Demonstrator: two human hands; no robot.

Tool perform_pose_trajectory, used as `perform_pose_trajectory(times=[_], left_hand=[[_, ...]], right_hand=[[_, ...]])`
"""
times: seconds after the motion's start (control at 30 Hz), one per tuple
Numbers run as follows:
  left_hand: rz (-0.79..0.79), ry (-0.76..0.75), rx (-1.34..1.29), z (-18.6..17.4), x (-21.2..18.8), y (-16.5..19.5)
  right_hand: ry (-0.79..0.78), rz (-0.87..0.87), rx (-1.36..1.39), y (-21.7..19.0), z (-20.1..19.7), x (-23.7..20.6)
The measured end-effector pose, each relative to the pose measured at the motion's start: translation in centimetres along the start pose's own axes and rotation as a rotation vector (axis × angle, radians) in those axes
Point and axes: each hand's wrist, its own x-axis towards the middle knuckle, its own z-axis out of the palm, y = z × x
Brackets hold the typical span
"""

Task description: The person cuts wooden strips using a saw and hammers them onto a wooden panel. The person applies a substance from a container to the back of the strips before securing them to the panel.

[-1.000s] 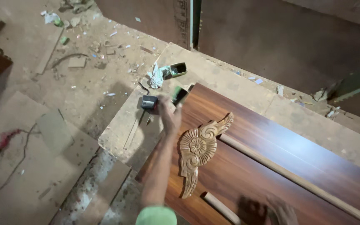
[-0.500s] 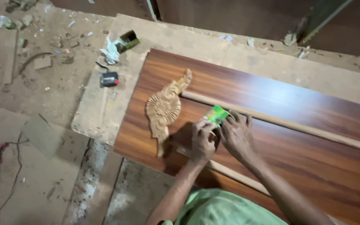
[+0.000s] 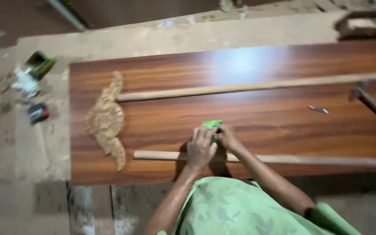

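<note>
Both your hands meet just below the middle of the frame, over the near wooden strip that lies along the lower edge of the dark wood panel. Your left hand is curled, fingers pressed down on the small green object, and your right hand closes on the same piece from the right, so the two pinch it between them (it is too blurred to say what kind of thing it is). Held this way, low against the panel, the piece seems steadied by both hands at once.

The strip under your wrists runs parallel to a longer wooden strip higher in the frame, and both start at the carved ornament at centre left, which looks like a laid-out border pattern. A small pale item rests on the panel at right. Off the panel, at the left edge, a dark red-tipped object and some scraps lie apart on the dusty bench.
</note>
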Motion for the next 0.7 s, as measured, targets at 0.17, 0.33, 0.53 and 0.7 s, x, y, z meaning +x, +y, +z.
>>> perform_pose_trajectory(times=[0.17,0.33,0.53,0.7], left_hand=[[0.058,0.034,0.057,0.9,0.1,1.7],[0.108,0.029,-0.008,2.2,0.0,4.5],[-0.035,0.177,-0.145,5.5,-0.7,4.4],[-0.059,0.312,-0.285,9.7,-1.7,4.9]], right_hand=[[0.019,-0.047,0.064,-0.9,-2.4,-1.6],[0.006,0.048,0.295,0.9,-5.1,-3.8],[0.186,-0.105,-0.382,1.8,-5.6,-4.2],[0.457,-0.385,-0.697,1.2,-7.2,-6.2]])
